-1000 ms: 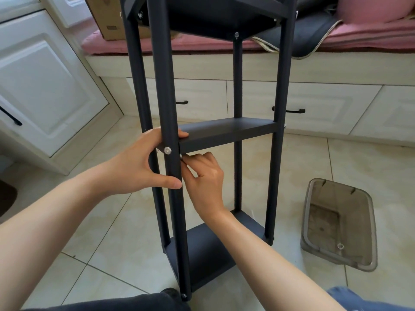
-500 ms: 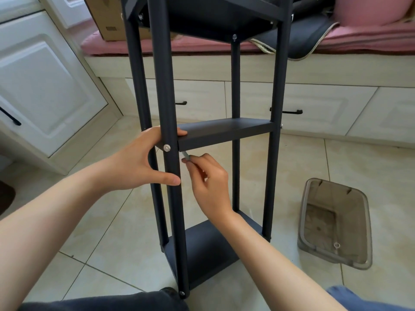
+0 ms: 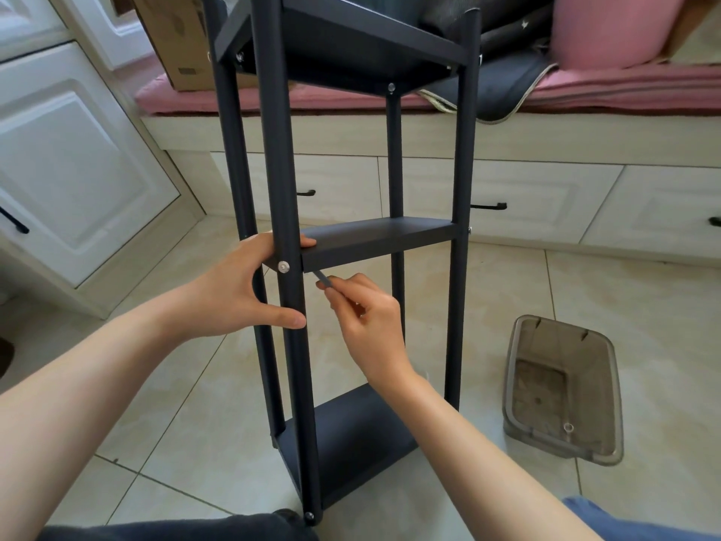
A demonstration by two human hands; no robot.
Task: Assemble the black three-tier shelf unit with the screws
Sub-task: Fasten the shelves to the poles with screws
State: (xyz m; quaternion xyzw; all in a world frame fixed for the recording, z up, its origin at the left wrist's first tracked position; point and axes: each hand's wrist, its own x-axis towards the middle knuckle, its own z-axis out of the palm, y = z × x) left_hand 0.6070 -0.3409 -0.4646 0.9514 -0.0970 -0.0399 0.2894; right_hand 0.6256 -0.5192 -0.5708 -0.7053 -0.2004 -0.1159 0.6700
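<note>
- Left hand (image 3: 230, 290) grips the front post and middle tier of the black metal three-tier shelf unit (image 3: 374, 238).
- Right hand (image 3: 366, 318), fingers curled, pinches a thin grey hex key (image 3: 322, 276) beside the silver screw (image 3: 283, 266).

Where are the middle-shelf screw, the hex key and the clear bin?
middle-shelf screw (image 3: 283, 266): head view, on its silver head in the front post.
hex key (image 3: 323, 278): head view, on the bare shaft above the fingers.
clear bin (image 3: 522, 333): head view, on its far-left rim.

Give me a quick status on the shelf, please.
Left hand grips the front post at the middle tier. Right hand pinches a small tool, tip just off the screw. Nothing in the way.
</note>
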